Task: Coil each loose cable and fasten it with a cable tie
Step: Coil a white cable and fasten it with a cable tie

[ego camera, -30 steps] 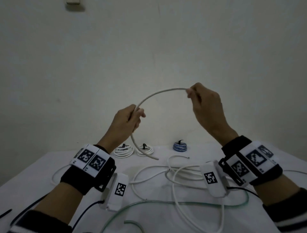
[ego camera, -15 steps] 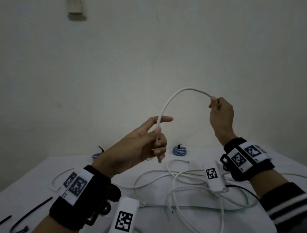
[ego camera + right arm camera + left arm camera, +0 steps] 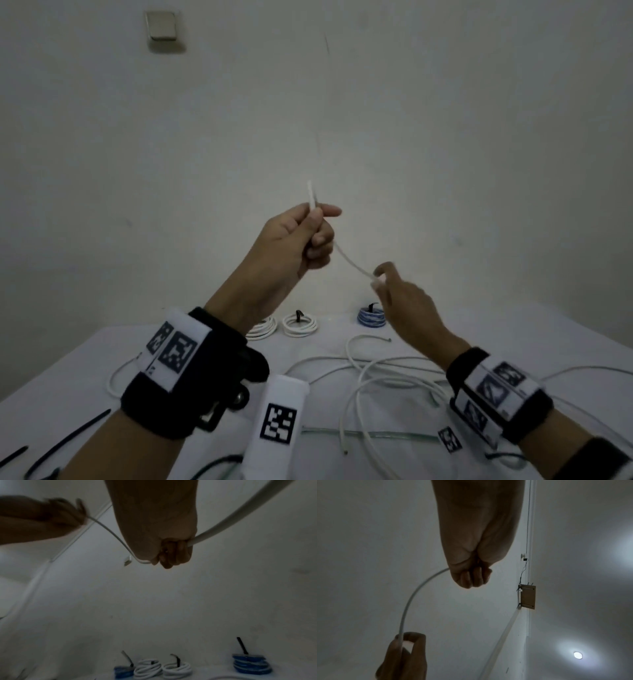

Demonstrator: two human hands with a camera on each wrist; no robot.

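A white cable [image 3: 349, 261] is held in the air in front of the wall. My left hand [image 3: 317, 219] grips it in a fist, and a short end sticks up above the thumb. From there the cable slopes down to the right into my right hand [image 3: 378, 277], which pinches it lower down. The left wrist view shows the left hand [image 3: 471, 577] curled tight and the cable [image 3: 412, 597] arcing to the right hand [image 3: 406, 646]. In the right wrist view the right hand [image 3: 171, 553] is closed round the cable [image 3: 109, 530], whose tip shows beside it.
At the back of the white table [image 3: 513, 342] stand tied coils: two white [image 3: 299, 323] and one blue [image 3: 371, 317]. Loose white cables [image 3: 376, 377] and a clear tube [image 3: 376, 435] sprawl over the middle. Black cable ties [image 3: 68, 442] lie at the front left.
My left hand rose and closed into a fist, turning the cable end upward. My right hand dropped and came closer, so the wide arc became a short slanting span.
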